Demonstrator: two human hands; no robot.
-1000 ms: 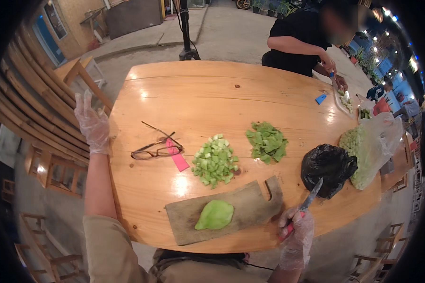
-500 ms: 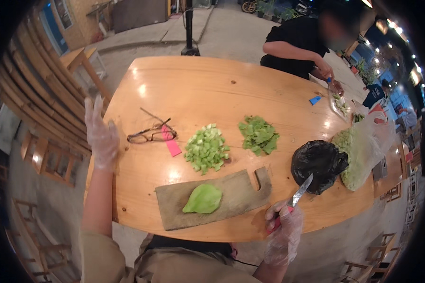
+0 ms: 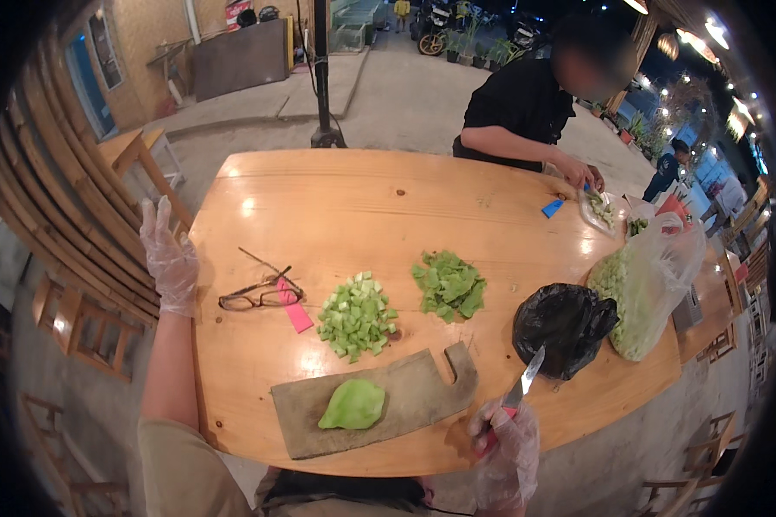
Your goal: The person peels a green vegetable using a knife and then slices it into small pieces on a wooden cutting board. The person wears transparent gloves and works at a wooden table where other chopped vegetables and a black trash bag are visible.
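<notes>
My left hand [image 3: 168,256], in a clear plastic glove, is raised at the table's left edge with its fingers spread, holding nothing. My right hand [image 3: 507,448], gloved the same way, grips a knife [image 3: 523,379] by its pinkish-red handle. The blade points up and away from me, towards a black plastic bag [image 3: 564,331]. Left of the knife, a wooden cutting board [image 3: 414,389] lies near the front edge. On it rests a smooth green piece of what looks like chayote [image 3: 354,405]. Behind the board are a heap of green cubes [image 3: 357,317] and a pile of chopped leaves [image 3: 449,285].
Eyeglasses [image 3: 259,297] and a pink strip [image 3: 296,312] lie left of the cubes. A clear bag of chopped greens [image 3: 642,302] stands at the right. Across the wooden table [image 3: 319,194], a person in black works over a tray [image 3: 597,213] beside a blue piece [image 3: 553,208].
The whole view has tilted up, so the table sits lower in the picture. My right hand still holds the knife, and my left hand stays raised and spread.
</notes>
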